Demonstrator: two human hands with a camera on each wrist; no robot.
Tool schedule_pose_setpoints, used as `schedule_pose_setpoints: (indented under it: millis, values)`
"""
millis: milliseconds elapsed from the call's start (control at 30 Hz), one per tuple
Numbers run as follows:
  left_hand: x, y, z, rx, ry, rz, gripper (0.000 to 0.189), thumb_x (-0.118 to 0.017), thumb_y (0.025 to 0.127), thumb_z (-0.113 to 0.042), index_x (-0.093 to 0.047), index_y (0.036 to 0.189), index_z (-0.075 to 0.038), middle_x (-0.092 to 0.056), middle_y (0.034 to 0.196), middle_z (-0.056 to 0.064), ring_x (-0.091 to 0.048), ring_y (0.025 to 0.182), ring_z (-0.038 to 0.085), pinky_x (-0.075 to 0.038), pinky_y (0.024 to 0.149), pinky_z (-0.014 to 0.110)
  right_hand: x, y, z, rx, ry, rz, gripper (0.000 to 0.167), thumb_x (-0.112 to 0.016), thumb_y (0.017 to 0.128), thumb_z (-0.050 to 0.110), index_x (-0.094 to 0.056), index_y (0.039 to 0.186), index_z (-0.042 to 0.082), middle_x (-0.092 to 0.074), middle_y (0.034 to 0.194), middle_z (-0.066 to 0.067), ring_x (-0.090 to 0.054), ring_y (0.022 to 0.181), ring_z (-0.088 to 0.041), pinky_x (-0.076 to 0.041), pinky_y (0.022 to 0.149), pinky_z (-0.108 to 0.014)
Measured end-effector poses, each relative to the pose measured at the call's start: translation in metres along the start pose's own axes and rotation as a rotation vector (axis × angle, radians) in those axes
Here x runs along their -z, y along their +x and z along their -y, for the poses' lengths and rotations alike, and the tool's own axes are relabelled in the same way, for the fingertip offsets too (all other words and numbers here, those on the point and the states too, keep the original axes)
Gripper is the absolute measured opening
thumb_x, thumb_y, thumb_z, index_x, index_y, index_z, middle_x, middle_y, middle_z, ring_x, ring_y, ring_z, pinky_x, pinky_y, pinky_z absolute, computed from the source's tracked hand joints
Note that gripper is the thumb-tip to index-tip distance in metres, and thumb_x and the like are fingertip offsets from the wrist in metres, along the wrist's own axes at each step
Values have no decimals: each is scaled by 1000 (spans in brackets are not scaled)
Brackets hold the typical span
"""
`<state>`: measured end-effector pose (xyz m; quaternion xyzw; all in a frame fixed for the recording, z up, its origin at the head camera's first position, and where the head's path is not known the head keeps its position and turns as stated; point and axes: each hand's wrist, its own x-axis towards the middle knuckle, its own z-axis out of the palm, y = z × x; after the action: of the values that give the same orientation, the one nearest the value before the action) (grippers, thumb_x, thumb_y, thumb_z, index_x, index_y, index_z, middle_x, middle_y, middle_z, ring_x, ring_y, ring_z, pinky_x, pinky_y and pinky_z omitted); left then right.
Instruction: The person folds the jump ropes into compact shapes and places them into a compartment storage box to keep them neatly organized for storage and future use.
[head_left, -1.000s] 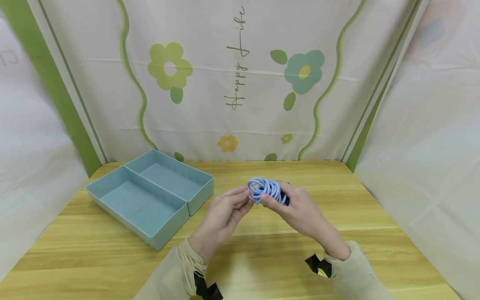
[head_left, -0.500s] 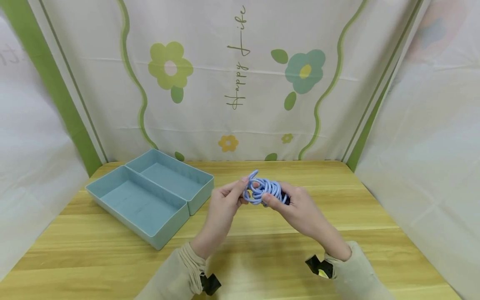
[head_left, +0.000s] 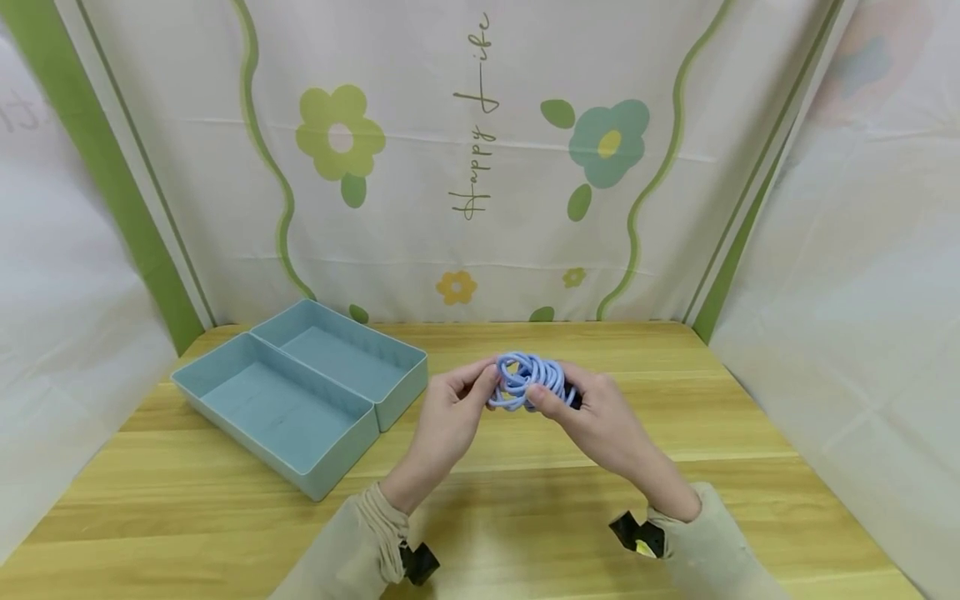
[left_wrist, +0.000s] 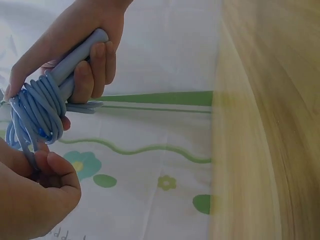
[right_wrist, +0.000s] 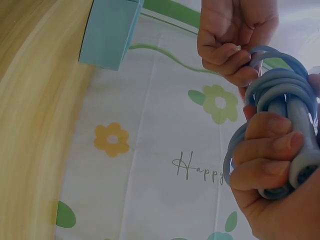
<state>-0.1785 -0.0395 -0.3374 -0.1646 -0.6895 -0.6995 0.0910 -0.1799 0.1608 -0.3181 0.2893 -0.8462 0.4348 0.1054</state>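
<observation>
A light blue jump rope [head_left: 531,377] is held up over the table, its cord wound in several turns around its paired handles [left_wrist: 74,62]. My right hand [head_left: 603,417] grips the handles, with its thumb pressed along the wound cord. In the right wrist view, its fingers [right_wrist: 262,150] curl around both handles, and the hollow handle ends show below. My left hand [head_left: 447,412] pinches a strand of cord at the left side of the bundle. A loose loop of cord [right_wrist: 280,54] runs from those fingertips to the coil.
Two pale blue open trays [head_left: 330,471] sit side by side on the left of the wooden table [head_left: 525,533]. A white curtain [head_left: 412,225] with printed flowers hangs behind it, and white cloth walls stand at both sides.
The left hand went from lying beside the coil to pinching its cord. A loop that stuck up half a second ago now lies lower against the bundle. The right hand kept its grip.
</observation>
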Motion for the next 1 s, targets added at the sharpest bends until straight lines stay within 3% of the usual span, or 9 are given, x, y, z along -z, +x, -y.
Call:
schedule_pose_setpoints:
  millis: [167,267,333,500,600,700,900,1000]
  values:
    - [-3,2,7,-79,-1,-22,25,-59,100,-11,-68,121,0,-70,93,8,-59,74,17,-55,68,33,0,0,-1,-9,-5,-33,25,-59,99,34,-67,103,11,-61,73,5,-52,56,-12,-43,47,-28]
    - [-3,2,9,-130,-4,-24,25,-59,100,-10,-68,121,1,-71,97,8,-58,73,15,-53,64,26,2,0,0,-15,15,-27,24,-59,98,34,-67,102,12,-62,75,3,-53,59,-13,-45,49,-29]
    - [-2,3,9,-172,0,-15,25,-58,100,-9,-68,121,1,-70,99,7,-56,71,15,-49,61,22,3,0,1,-21,33,-7,23,-58,99,33,-67,101,12,-63,75,1,-54,60,-14,-46,51,-29]
    - [1,2,10,-274,29,47,25,-55,101,-5,-68,122,0,-66,106,5,-57,79,25,-50,66,23,6,1,2,-37,61,43,22,-57,100,33,-67,100,14,-62,76,1,-55,62,-20,-47,53,-30]
    - [2,2,10,-297,34,81,26,-54,101,-6,-68,123,-2,-65,108,3,-57,83,29,-51,68,25,6,2,1,-51,76,63,22,-56,101,32,-68,100,14,-62,76,1,-56,63,-23,-48,54,-30]
    - [3,2,11,-308,42,104,26,-53,101,-6,-68,123,-3,-64,106,2,-56,79,26,-49,64,25,7,2,0,-59,96,80,21,-55,101,31,-67,98,13,-61,76,0,-54,62,-22,-47,53,-30]
    - [5,2,10,-368,112,97,24,-56,100,-2,-70,120,-2,-64,105,1,-48,60,15,-44,49,25,10,3,-3,-52,138,135,21,-54,103,27,-66,92,13,-55,70,-2,-49,59,-17,-46,53,-31]
    - [6,2,8,-364,109,100,24,-56,99,-1,-70,119,-3,-64,106,1,-46,54,14,-43,44,25,11,4,-3,-62,155,165,22,-53,103,26,-66,92,13,-55,71,-2,-49,60,-16,-49,55,-32]
